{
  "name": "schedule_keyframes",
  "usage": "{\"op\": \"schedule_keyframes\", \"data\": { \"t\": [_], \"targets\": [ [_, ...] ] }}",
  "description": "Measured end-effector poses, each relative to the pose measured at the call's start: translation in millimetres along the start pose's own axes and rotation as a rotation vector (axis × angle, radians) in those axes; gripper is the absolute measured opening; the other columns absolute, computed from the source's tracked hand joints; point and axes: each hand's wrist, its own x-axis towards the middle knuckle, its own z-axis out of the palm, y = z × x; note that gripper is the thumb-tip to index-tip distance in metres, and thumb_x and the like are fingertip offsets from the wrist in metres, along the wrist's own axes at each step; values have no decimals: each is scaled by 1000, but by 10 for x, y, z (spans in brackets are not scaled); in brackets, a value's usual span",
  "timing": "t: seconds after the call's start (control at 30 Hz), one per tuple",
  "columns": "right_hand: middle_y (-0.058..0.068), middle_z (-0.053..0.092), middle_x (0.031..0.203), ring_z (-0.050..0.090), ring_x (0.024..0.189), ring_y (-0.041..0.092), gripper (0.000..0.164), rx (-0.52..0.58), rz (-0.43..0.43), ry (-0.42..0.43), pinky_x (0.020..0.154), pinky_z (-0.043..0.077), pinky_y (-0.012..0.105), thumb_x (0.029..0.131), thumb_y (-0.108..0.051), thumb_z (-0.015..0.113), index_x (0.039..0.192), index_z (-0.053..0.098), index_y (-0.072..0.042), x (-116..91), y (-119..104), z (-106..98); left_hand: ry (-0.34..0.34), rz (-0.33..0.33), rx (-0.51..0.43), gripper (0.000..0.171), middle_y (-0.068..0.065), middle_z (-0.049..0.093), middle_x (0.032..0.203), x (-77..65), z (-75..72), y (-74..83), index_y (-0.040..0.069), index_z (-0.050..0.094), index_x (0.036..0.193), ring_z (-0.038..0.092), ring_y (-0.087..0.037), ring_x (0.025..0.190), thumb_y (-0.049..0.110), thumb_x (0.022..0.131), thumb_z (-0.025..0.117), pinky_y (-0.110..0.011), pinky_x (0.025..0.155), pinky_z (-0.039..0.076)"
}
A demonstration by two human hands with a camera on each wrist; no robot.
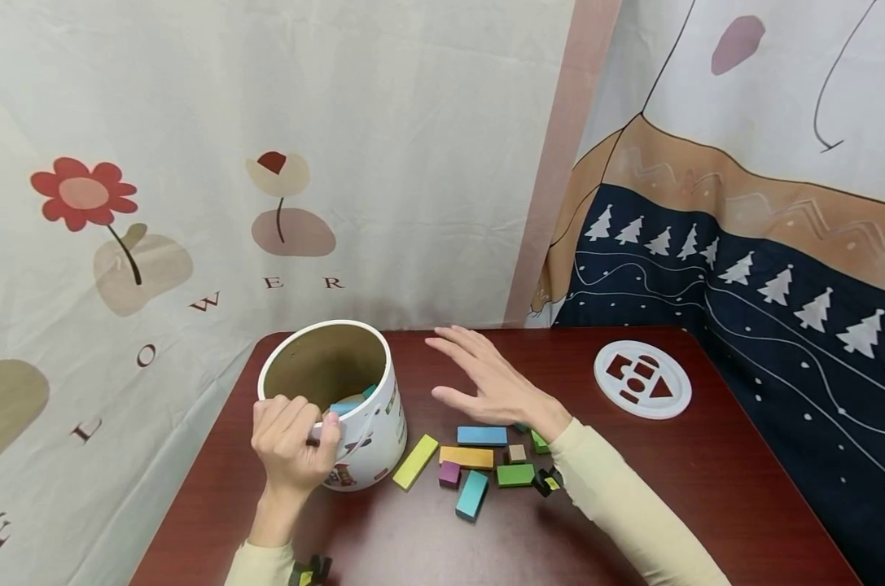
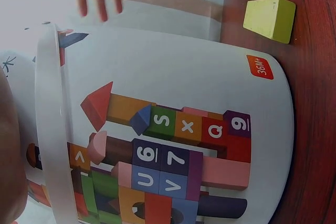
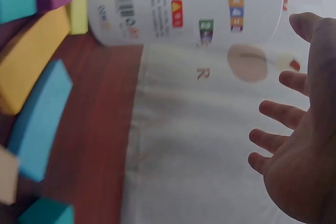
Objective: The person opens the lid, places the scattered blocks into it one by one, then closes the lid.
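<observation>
A white bucket (image 1: pixel 379 435) with printed block pictures stands on the left of the table, tilted slightly toward me. Curled over its near rim is my left hand (image 1: pixel 294 439), with the thumb at the white handle (image 2: pixel 52 108); whether it grips the handle too I cannot tell. A blue block (image 1: pixel 345 407) and others show inside the bucket. My right hand (image 1: pixel 486 374) hovers right of the bucket, fingers spread, holding nothing. Below it lie loose blocks: a blue one (image 1: pixel 482 436), an orange one (image 1: pixel 466 457), a yellow one (image 1: pixel 416 461) and several more.
A round white lid (image 1: pixel 642 379) with shaped cutouts lies at the back right of the dark red table (image 1: pixel 713 488). Printed curtains (image 1: pixel 442 163) hang behind the table and along its right side. A green block (image 1: pixel 515 475) lies near the right wrist's camera strap.
</observation>
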Motion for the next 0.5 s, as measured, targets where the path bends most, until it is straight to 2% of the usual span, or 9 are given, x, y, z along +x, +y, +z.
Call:
{"op": "schedule_keyframes", "data": {
  "t": [0.2, 0.5],
  "targets": [
    [0, 30, 165, 22, 149, 25, 72, 21, 96, 22, 115, 27, 59, 99, -54, 58, 161, 39, -23, -285, 207, 32, 10, -2, -5, 46, 2, 27, 49, 2, 5, -15, 8, 36, 48, 24, -23, 46, 25, 84, 58, -43, 54, 21],
    [5, 31, 165, 20, 150, 24, 76, 4, 275, -27, 115, 26, 62, 98, -59, 56, 161, 40, -19, -764, 476, 100, 18, -6, -15, 44, 3, 26, 49, 1, 17, -8, 9, 36, 47, 23, -22, 46, 23, 82, 58, -42, 54, 20]
  ]
}}
